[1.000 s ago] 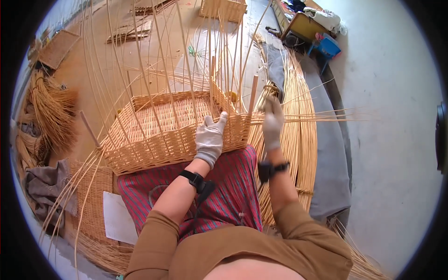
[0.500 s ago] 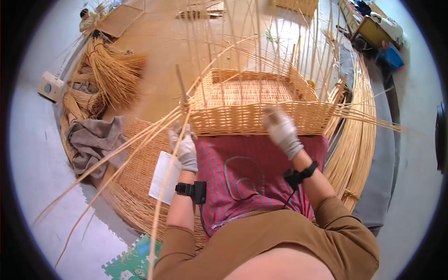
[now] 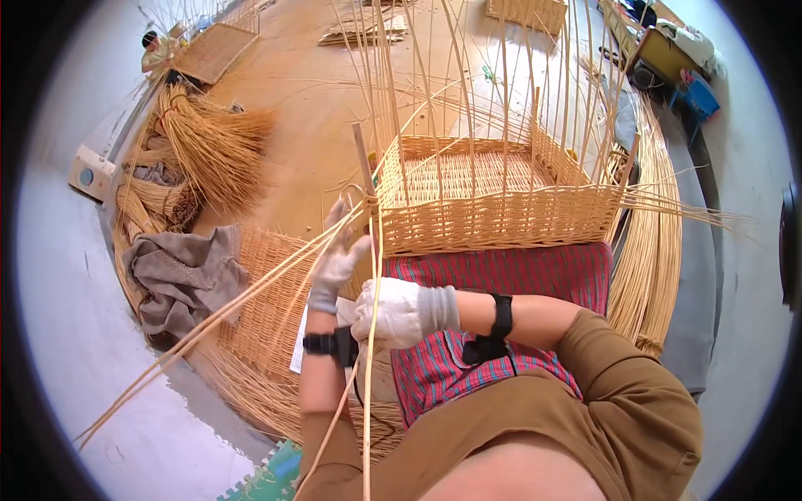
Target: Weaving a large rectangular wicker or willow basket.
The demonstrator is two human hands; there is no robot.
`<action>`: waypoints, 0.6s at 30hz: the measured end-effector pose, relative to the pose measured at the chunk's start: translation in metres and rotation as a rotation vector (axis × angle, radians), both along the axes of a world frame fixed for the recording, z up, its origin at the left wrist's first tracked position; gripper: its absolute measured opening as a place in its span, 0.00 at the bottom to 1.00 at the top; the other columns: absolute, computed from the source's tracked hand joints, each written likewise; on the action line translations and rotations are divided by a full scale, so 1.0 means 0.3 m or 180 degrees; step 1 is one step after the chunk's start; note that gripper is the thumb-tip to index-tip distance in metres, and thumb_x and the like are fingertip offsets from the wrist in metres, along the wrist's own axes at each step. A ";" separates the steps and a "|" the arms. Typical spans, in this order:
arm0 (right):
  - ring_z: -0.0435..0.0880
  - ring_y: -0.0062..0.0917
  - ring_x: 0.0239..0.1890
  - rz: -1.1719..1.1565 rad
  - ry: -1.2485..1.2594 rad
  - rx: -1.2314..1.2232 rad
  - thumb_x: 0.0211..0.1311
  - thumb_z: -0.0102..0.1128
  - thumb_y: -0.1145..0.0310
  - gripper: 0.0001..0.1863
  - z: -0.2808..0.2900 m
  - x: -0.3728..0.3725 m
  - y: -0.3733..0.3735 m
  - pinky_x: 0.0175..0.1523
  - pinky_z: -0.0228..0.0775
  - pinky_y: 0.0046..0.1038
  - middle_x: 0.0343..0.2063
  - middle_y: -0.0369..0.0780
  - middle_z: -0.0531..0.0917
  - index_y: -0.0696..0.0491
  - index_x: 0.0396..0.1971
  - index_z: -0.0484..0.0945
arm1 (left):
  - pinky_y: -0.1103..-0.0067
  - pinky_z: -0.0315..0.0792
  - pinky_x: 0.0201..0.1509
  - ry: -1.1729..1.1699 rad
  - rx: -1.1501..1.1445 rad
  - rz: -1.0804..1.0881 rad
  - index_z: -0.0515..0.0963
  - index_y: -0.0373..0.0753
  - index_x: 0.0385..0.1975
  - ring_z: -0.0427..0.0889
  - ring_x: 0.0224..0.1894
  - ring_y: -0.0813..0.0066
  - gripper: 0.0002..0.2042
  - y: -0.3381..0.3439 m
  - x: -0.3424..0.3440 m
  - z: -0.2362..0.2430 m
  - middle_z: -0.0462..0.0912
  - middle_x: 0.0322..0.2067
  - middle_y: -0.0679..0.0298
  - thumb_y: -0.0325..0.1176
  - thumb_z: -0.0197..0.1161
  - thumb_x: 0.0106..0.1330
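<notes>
A square woven wicker basket (image 3: 493, 222) with upright stakes rests beyond a red and blue striped cloth (image 3: 576, 271). Long pale rods (image 3: 378, 267) run down from its near left corner post (image 3: 365, 160). My gloved left hand (image 3: 338, 259) is raised just left of that post, fingers extended and apart beside the slanting rods. Below it my gloved right hand (image 3: 384, 313) is closed round a rod, near my left wrist.
Rod bundles lie left (image 3: 209, 142) and right (image 3: 652, 267). A woven mat (image 3: 259, 334) holds a grey cloth (image 3: 184, 284). Behind are another basket (image 3: 526, 12), a blue chair (image 3: 697, 96) and another person (image 3: 154, 54) at the far left.
My right hand has moved from beside the basket down and left to the rods, closing on one. My left hand has shifted left off the basket's side. The view has swung left.
</notes>
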State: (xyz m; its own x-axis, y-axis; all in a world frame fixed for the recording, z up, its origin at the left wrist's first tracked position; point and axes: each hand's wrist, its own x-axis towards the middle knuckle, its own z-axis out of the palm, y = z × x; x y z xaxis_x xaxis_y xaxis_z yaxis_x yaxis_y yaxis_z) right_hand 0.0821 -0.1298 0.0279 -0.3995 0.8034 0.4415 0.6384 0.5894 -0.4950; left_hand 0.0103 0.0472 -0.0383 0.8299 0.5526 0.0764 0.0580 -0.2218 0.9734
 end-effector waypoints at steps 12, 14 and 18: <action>0.87 0.36 0.34 -0.1003 0.1120 -0.0197 0.62 0.63 0.65 0.05 -0.033 0.113 -0.192 0.42 0.78 0.39 0.26 0.39 0.85 0.49 0.31 0.85 | 0.74 0.74 0.58 -0.1506 -0.1445 0.0527 0.76 0.32 0.54 0.80 0.45 0.74 0.15 -0.006 0.319 -0.163 0.83 0.37 0.63 0.35 0.51 0.78; 0.85 0.32 0.29 -0.1217 0.2799 0.0370 0.73 0.58 0.57 0.15 -0.099 0.287 -0.227 0.38 0.80 0.38 0.24 0.38 0.83 0.50 0.29 0.84 | 0.74 0.74 0.57 -0.1566 -0.1697 0.0438 0.76 0.32 0.54 0.81 0.42 0.74 0.15 0.006 0.324 -0.167 0.83 0.35 0.64 0.37 0.51 0.79; 0.79 0.24 0.26 -0.0571 0.5772 0.0229 0.82 0.48 0.50 0.22 -0.295 0.571 -0.215 0.48 0.81 0.31 0.26 0.35 0.78 0.53 0.38 0.80 | 0.76 0.73 0.58 -0.1505 -0.1840 0.0416 0.77 0.33 0.53 0.81 0.41 0.74 0.18 0.006 0.309 -0.153 0.83 0.34 0.65 0.44 0.54 0.80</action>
State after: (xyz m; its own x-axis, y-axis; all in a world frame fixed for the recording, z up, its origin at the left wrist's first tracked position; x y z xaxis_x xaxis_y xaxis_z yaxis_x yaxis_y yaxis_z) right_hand 0.2534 -0.1942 -0.0606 0.6380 0.7397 0.2138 -0.5476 0.6311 -0.5494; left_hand 0.1030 0.0490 -0.0843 0.7057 0.7044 0.0762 -0.4036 0.3113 0.8604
